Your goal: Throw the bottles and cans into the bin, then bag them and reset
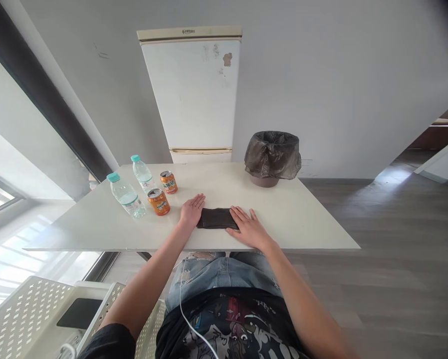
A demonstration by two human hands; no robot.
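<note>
A flat, dark rectangular folded item (217, 218) lies lengthwise across the table near its front edge. I cannot make out whether it is a folded plastic bag or a wallet. My left hand (192, 211) rests at its left end, fingers stretched out and close together, with nothing gripped. Over its right end lies my right hand (248, 227), open, the fingers flat on the surface and the thumb apart. That hand covers the item's right edge.
On the left stand two clear water bottles (128, 196) with teal caps and two orange soda cans (158, 202). A bin lined with a dark bag (272, 155) sits at the back right of the white table (306, 224). A white basket (29, 314) is at lower left.
</note>
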